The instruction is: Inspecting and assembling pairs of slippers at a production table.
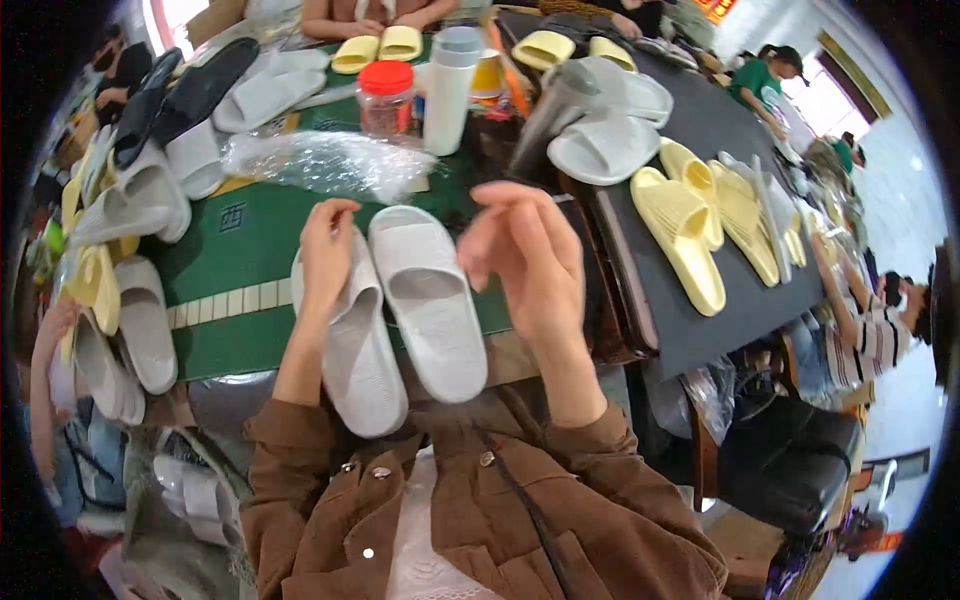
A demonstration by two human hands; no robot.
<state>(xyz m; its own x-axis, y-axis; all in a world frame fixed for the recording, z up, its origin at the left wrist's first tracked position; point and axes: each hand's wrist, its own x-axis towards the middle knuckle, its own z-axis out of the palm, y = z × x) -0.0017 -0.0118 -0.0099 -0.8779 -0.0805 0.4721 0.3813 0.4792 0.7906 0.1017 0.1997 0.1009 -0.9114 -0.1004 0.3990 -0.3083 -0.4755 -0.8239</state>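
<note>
Two light grey slide slippers lie side by side before me, heels toward me and reaching over the table's front edge. My left hand (328,255) covers the outer part of the strap on the left slipper (365,375). Its fingers are bent and closed on that slipper, though their tips are partly hidden. Just right of the right slipper (430,300), my right hand (535,255) is raised with curled fingers apart from the thumb. Motion blurs those fingertips, and nothing shows between them.
Crumpled clear plastic (325,165), a red-lidded jar (386,100) and a pale bottle (452,90) stand beyond the slippers on the green mat (230,340). More grey slippers (145,325) lie left. Yellow slippers (680,240) occupy the dark table (770,320) right. Other people work around.
</note>
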